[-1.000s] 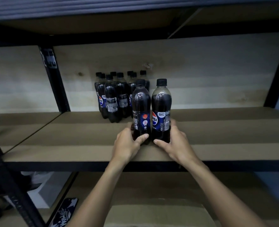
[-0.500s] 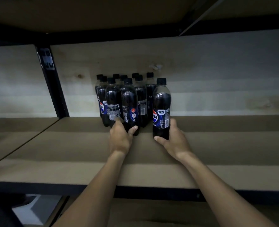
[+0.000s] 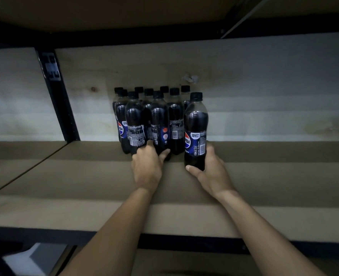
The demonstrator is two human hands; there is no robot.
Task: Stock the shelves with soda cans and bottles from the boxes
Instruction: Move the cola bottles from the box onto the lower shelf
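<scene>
Dark bottles (image 3: pixel 196 134) gripped by left hand (image 3: pixel 147 168) and right hand (image 3: pixel 212 173) have been slid back beside the cluster (image 3: pixel 134 124); release judged next.

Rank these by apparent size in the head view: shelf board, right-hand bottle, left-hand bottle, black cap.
shelf board
right-hand bottle and left-hand bottle: unranked, since the right one is nearer
smallest: its cap

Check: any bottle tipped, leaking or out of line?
Nothing tipped or spilled. The bottle in the right hand stands forward-right of the cluster, not lined up; the left hand grips a front bottle.
</scene>
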